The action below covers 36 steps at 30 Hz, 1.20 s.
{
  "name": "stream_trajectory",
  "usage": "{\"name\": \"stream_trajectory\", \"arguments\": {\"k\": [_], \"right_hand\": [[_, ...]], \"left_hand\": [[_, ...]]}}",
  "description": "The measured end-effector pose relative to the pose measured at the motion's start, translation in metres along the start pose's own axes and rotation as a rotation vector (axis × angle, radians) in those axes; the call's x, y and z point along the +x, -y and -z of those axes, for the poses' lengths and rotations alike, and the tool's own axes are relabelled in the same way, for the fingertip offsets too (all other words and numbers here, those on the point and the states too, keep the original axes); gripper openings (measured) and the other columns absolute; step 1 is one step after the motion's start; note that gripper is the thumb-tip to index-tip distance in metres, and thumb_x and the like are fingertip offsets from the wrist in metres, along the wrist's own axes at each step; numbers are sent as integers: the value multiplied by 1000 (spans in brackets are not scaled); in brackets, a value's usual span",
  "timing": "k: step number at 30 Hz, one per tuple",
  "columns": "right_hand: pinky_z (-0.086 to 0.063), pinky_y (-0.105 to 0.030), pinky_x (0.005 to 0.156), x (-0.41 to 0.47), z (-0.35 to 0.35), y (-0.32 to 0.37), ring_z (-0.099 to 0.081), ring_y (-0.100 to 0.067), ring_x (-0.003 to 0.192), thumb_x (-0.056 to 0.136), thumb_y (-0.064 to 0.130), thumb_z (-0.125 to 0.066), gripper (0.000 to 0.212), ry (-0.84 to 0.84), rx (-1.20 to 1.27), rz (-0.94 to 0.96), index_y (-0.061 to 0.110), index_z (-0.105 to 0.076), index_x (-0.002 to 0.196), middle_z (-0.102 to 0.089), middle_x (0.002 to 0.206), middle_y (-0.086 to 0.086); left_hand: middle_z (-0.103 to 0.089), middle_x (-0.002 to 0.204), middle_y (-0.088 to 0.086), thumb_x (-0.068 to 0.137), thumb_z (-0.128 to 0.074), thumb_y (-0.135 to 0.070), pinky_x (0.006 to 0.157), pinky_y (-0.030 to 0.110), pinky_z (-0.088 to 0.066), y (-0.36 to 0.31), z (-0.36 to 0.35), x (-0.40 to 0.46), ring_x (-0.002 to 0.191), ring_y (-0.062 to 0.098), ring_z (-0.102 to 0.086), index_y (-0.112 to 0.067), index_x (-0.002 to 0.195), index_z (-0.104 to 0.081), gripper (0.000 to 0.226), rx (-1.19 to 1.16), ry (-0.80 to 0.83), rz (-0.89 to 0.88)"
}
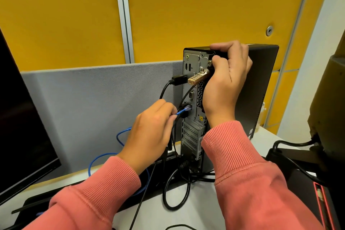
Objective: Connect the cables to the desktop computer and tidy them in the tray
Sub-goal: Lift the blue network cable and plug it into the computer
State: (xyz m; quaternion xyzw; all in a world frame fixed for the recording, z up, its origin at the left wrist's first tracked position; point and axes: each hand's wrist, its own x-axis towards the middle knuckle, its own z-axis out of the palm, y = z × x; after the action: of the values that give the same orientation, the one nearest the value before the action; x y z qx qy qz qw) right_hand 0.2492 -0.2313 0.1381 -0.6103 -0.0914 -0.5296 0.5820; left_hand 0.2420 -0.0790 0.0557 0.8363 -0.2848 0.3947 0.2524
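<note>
A black desktop computer (261, 84) stands upright on the desk with its grey rear panel facing me. My right hand (224, 80) grips its top rear corner, fingers curled over the top edge. My left hand (155, 132) pinches the blue network cable (50, 112) just behind its plug, which sits at a port on the lower rear panel. The cable loops down behind my left wrist. A black video cable (178, 79) is plugged in higher up, beside a gold combination lock (197, 78). Black power cables (175, 188) coil at the tower's foot.
A dark monitor (22, 127) fills the left edge. A grey desk divider (93, 108) and yellow wall panels stand behind. A black mat or tray (130, 201) lies on the white desk under my arms. Another monitor's arm and back (324, 136) stand at the right.
</note>
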Motion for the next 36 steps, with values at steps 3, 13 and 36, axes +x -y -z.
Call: {"name": "stream_trajectory", "arguments": {"k": [3, 13, 36], "right_hand": [[-36, -54, 103, 0, 1, 0, -44, -19, 120, 89, 14, -45, 22, 1, 0, -2, 13, -64, 97, -58, 108, 3], [-37, -55, 101, -2, -2, -2, -45, -21, 120, 89, 12, -45, 20, -14, -6, 9, 13, -63, 98, -58, 109, 2], [-16, -35, 123, -31, 7, 35, -13, -15, 155, 100, 12, -41, 41, 145, -245, -138, 28, -50, 137, -30, 163, 8]], "left_hand": [[-50, 84, -11, 97, -62, -10, 61, 28, -41, 0, -3, 0, 69, 12, -48, -17, 92, -61, 10, -4, -14, 4], [-46, 84, -13, 97, -63, -9, 62, 24, -36, 5, -4, -1, 70, 10, -46, -18, 92, -61, 10, 5, 5, 0], [-49, 114, -11, 99, -52, -6, 83, 39, -52, 24, 94, -51, 95, 17, -58, -33, 134, -53, 44, 93, 416, 72]]}}
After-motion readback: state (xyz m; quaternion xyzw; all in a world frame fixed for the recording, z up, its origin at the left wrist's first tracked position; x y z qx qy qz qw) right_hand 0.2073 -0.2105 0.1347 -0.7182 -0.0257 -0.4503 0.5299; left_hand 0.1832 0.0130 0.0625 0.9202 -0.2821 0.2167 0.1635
